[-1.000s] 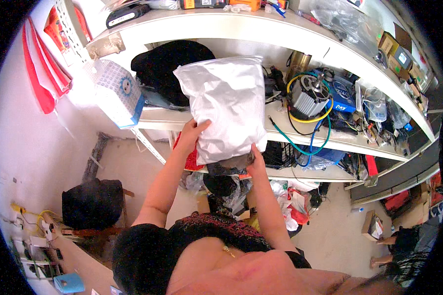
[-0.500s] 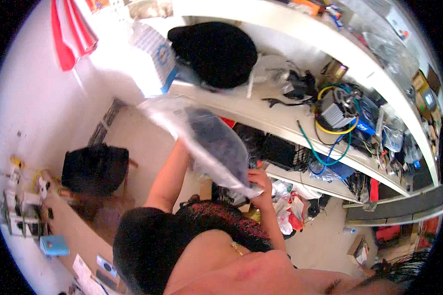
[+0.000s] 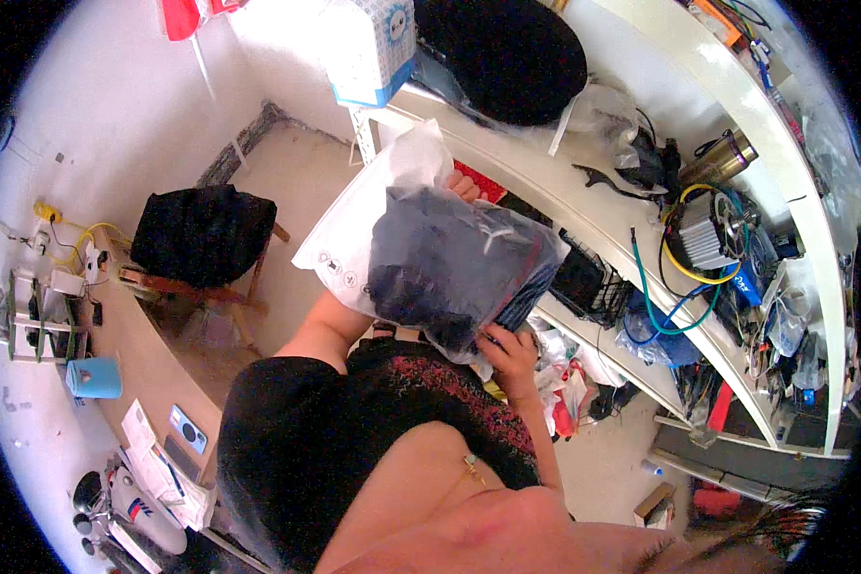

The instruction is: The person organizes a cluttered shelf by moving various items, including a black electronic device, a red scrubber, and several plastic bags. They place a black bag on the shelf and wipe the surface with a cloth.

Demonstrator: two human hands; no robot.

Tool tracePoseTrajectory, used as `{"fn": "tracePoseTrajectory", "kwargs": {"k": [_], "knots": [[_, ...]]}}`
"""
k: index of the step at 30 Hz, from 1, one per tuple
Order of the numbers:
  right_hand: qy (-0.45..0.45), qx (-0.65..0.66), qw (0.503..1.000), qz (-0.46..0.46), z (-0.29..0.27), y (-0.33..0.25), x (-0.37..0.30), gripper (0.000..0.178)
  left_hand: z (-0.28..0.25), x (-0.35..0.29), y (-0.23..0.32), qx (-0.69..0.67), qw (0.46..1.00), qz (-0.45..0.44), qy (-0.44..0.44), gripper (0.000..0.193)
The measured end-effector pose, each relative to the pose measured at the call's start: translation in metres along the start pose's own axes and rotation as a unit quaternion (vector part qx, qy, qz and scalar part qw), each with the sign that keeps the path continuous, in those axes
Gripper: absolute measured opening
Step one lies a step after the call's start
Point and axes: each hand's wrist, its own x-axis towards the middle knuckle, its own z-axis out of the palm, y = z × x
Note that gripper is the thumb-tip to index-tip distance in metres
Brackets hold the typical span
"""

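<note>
Cloth (image 3: 440, 253) in bag (image 3: 349, 225), shelves (image 3: 584, 225) right, desk (image 3: 139, 368) left

Bright fisheye view, overexposed at upper left
White wall (image 3: 282, 62) glares near the top; shelf (image 3: 783, 172) bows along the dark rim; bag (image 3: 450, 253) shows soft sheen; fine noise speckles black corners
</note>
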Motion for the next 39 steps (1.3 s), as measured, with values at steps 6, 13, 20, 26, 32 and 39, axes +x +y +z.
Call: {"fn": "tracePoseTrajectory", "kwargs": {"k": [6, 13, 20, 26, 32, 39], "knots": [[0.189, 0.239, 0.903, 0.303, 0.029, 0.013, -0.016, 0.047, -0.011, -0.006, 0.003, -0.014, 1.0, -0.008, 0.006, 0.066], [0.053, 0.757, 0.42, 0.498, 0.035, 0.047, -0.051, 0.062, -0.01, -0.002, -0.007, -0.025, 0.999, -0.024, 0.012, 0.067], [0.003, 0.711, 0.482, 0.513, 0.015, 0.026, -0.028, 0.062, -0.018, -0.005, -0.014, -0.049, 0.997, -0.055, 0.034, 0.067], [0.069, 0.687, 0.497, 0.526, 0.012, 0.022, -0.04, 0.061, -0.062, -0.033, 0.033, -0.048, 0.989, -0.138, 0.016, 0.068], [0.085, 0.643, 0.523, 0.553, 0.015, 0.035, -0.06, 0.065, -0.103, -0.016, 0.054, 0.375, 0.891, -0.235, -0.104, 0.068], [0.106, 0.755, 0.377, 0.526, 0.027, 0.039, -0.089, 0.061, -0.121, -0.002, -0.011, 0.437, 0.824, -0.36, 0.009, 0.054]]}}
